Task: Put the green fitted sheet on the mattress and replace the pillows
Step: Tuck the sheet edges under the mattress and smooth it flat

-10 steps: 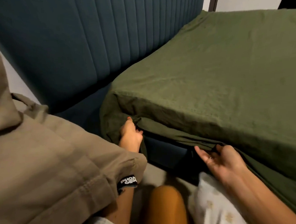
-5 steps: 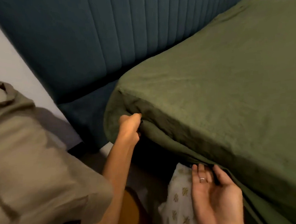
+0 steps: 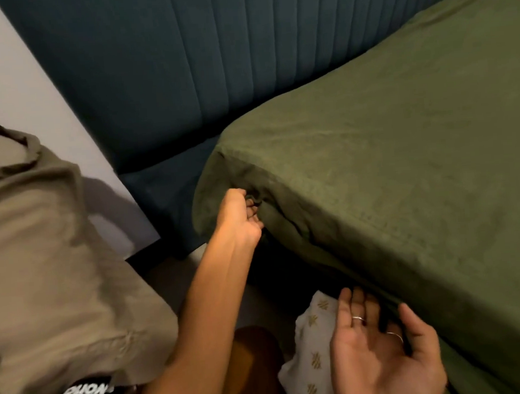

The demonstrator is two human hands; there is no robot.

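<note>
- Olive-green cotton fitted sheet point(image 3: 388, 163) covers the top of the mattress and hangs down its near side; bed fills the right half of the view.
- Sheet corner at centre-left is bunched and wrinkled, just beside the dark teal channel-stitched upholstered headboard point(image 3: 212, 61).
- Left hand point(image 3: 241, 215) reaches to that corner, fingers curled, pinching a fold of the sheet at the mattress edge.
- Right hand point(image 3: 383, 351) sits near and low, palm up, fingers spread and relaxed, holding nothing; fingertips touch the sheet's lower hem. Two thin silver rings show on the fingers.
- White cloth with small gold printed motifs point(image 3: 312, 347) lies just left of the right hand.
- Khaki-beige fabric bundle point(image 3: 42, 273) fills the near left, under the left arm.
- Pale wall point(image 3: 13, 75) at far left, beside the headboard.
</note>
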